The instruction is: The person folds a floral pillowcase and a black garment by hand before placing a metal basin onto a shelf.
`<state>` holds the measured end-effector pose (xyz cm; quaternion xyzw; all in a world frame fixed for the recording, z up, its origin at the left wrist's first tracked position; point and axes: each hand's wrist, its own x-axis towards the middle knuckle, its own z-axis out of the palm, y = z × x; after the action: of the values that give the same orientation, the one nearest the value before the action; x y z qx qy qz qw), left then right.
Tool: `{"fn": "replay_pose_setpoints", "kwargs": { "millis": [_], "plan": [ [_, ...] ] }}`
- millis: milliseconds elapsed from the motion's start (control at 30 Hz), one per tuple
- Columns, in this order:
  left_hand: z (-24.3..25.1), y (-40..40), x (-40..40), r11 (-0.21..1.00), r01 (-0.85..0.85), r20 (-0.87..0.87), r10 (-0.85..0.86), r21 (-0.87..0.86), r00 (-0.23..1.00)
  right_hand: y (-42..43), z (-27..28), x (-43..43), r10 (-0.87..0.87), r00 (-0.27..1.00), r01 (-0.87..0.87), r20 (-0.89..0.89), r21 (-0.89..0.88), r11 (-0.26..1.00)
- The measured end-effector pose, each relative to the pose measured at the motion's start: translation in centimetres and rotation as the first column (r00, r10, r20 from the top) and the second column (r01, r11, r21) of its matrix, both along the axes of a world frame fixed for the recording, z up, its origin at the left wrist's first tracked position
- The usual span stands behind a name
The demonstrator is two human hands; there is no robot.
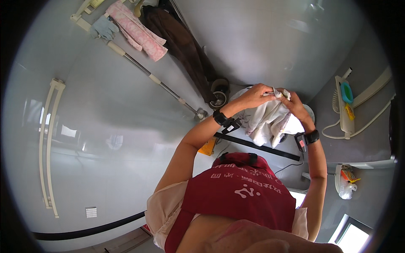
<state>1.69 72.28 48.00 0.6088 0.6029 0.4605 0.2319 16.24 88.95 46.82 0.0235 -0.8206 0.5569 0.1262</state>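
Note:
Between my raised hands hangs a crumpled whitish cloth (266, 121) with darker printed patches, possibly a garment. My left hand (257, 95) pinches its upper edge, fingers bent over the fabric. Close beside it, my right hand (292, 106) grips a bunched part of the same edge. The cloth drapes downward in loose folds. Behind and below it, a white rounded surface (295, 125) shows in part; the cloth hides most of it, so I cannot tell what it is. Both wrists wear black bands with small boxes, and a red apron (240, 193) covers my front.
Left of my hands, a long-handled pole (148, 74) leans near hanging brown trousers (177, 41), a pink towel (137, 30) and a grey glove (104, 28). At right are a wall shelf (346, 123) with a blue soap dish (347, 91). A black strip (258, 146) crosses the floor.

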Motion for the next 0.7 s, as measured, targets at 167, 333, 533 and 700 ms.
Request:
{"fn": "replay_pose_setpoints", "kwargs": {
  "millis": [167,333,533,700],
  "plan": [
    [-0.4,-0.5,-0.1,0.996,-0.050,-0.075,0.044,-0.077,0.996,0.2,-1.9,0.7,-0.085,0.996,0.085,-0.005,0.162,0.983],
    [-3.1,-2.6,-1.5,0.998,-0.027,-0.080,0.023,-0.050,0.996,2.3,-0.7,2.7,-0.265,0.964,0.266,0.028,-0.121,0.956],
    [-4.4,-7.2,-7.2,0.926,-0.096,-0.088,0.068,-0.366,0.994,5.9,-0.3,6.2,-0.383,0.924,0.380,0.025,-0.194,0.904],
    [-5.7,-4.2,-4.3,0.990,0.018,0.129,0.000,-0.138,0.992,3.9,-2.2,3.7,-0.279,0.958,0.283,-0.058,0.079,0.956]
  ]
}}
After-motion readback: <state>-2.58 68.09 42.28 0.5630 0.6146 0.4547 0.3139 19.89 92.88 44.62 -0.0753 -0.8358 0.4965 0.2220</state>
